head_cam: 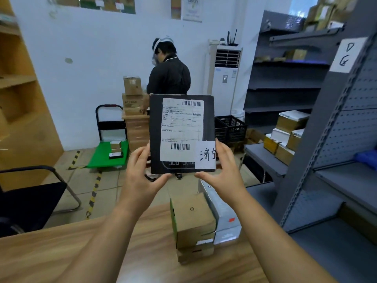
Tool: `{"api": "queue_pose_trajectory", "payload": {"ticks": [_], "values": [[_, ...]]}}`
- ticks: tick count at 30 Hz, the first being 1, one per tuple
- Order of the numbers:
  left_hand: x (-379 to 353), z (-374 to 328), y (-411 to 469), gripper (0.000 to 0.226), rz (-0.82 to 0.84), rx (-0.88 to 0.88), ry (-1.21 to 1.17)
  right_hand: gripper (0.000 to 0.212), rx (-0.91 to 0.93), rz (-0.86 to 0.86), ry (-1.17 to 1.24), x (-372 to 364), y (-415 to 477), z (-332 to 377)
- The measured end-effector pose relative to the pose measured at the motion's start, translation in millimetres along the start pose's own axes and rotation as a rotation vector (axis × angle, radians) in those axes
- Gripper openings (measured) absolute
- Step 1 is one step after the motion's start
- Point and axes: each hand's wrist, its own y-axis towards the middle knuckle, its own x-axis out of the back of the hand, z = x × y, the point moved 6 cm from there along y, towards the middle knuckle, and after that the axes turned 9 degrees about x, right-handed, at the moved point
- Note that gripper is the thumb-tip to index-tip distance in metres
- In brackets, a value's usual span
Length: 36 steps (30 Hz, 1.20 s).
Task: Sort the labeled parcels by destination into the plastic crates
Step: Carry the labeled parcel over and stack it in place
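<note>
Two black plastic crates [231, 127] sit side by side on the floor, far and right of centre; what lies inside cannot be made out through the mesh. The black parcel [181, 133] is held upright in the air beyond the counter [61, 252] and hides the left crate's left part. The left grip [142, 172] clasps its lower left corner and the right grip [222, 170] its lower right, fingers behind, thumbs under the bottom edge. A white shipping label [181, 129] and a handwritten note [206, 155] face the view. On the counter a brown carton [192, 219] stands touching a grey box [224, 217] on its right. Far off, a person [169, 76] with back turned stands at stacked cartons, legs hidden by the parcel. A green trolley [110, 158] to the left carries small boxes. The label's small print is too blurred to read, and the note's second character is cut off
</note>
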Motion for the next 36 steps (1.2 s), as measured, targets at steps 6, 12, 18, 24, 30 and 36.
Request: {"api": "queue_pose_trajectory", "payload": {"ticks": [6, 12, 18, 24, 30, 36], "values": [[-4.2, -1.5, 0.1, 0.088, 0.009, 0.002, -0.008, 0.096, 0.002, -0.003, 0.005, 3.5, 0.4, -0.1], [-14.2, -9.7, 0.0, 0.086, -0.032, 0.009, 0.038, 0.096, 0.029, 0.020, 0.060, 7.3, 7.1, -15.7], [-2.4, -18.6, -8.6, 0.085, -0.129, 0.059, 0.122, 0.096, 0.105, 0.099, 0.176, -3.5, 24.5, -21.5], [64.9, -13.9, -53.1, 0.089, -0.312, 0.214, 0.240, 0.092, 0.237, 0.264, 0.389, -71.8, 31.0, 18.5], [179.2, -10.9, -148.3, 0.092, -0.567, 0.408, 0.433, 0.094, 0.386, 0.520, 0.663, -177.3, -4.2, 128.0], [287.5, -39.9, -266.8, 0.088, -0.827, 0.569, 0.596, 0.097, 0.540, 0.775, 0.893, -251.2, -82.4, 267.4]]}}
